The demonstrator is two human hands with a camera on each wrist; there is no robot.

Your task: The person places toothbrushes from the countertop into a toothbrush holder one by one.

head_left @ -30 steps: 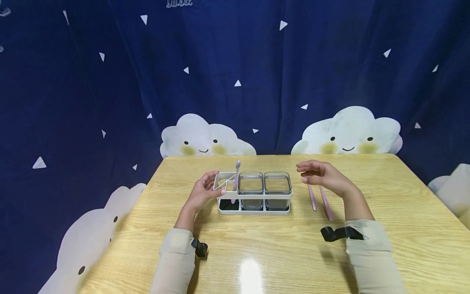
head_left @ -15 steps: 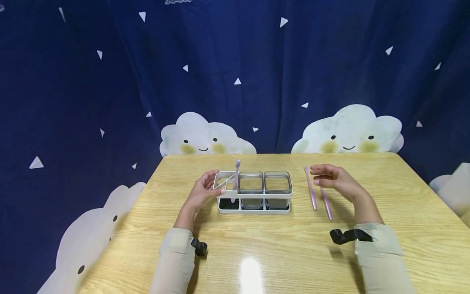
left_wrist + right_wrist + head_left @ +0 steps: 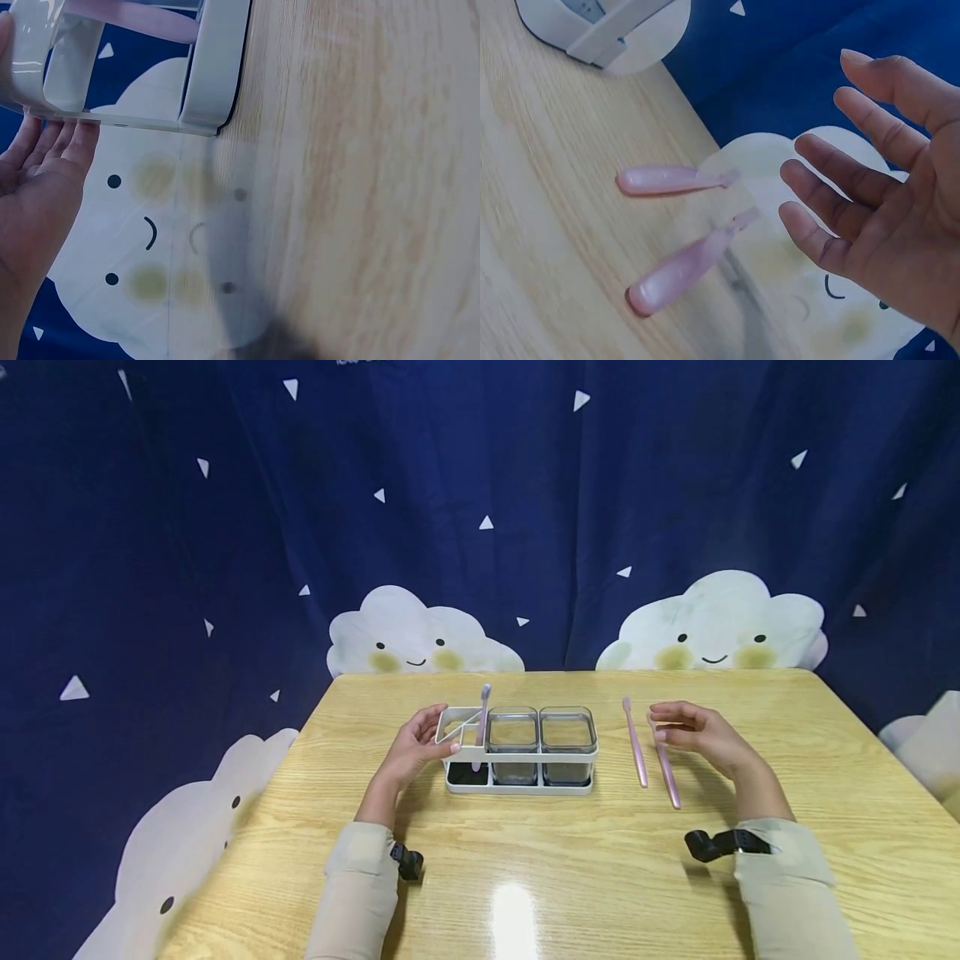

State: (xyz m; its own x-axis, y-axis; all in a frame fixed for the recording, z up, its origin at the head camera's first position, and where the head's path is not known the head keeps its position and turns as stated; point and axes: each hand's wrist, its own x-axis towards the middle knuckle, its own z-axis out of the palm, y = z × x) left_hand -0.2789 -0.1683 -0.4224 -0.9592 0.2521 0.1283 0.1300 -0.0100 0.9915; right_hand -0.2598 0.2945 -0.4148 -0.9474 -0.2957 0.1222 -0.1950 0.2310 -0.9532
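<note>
A white toothbrush holder (image 3: 540,758) stands on the table, with two square clear cups (image 3: 567,768) in its right and middle places. One lilac toothbrush (image 3: 483,710) leans upright in the divided left section. My left hand (image 3: 408,750) grips that left end, thumb at the front rim and fingers against the side and back. On the table to the right lie two pink toothbrushes, a left one (image 3: 637,747) and a right one (image 3: 667,772). Over the head end of the right one hovers my right hand (image 3: 708,739), fingers loosely bent, palm bare in the right wrist view.
The wooden table (image 3: 585,877) runs back to a dark blue curtain (image 3: 480,460) printed with clouds and triangles. Each sleeve carries a black wrist camera, left (image 3: 407,862) and right (image 3: 720,845).
My right hand has moved right, from above the left pink toothbrush to above the right one, uncovering the left one's head. My left hand stays on the holder.
</note>
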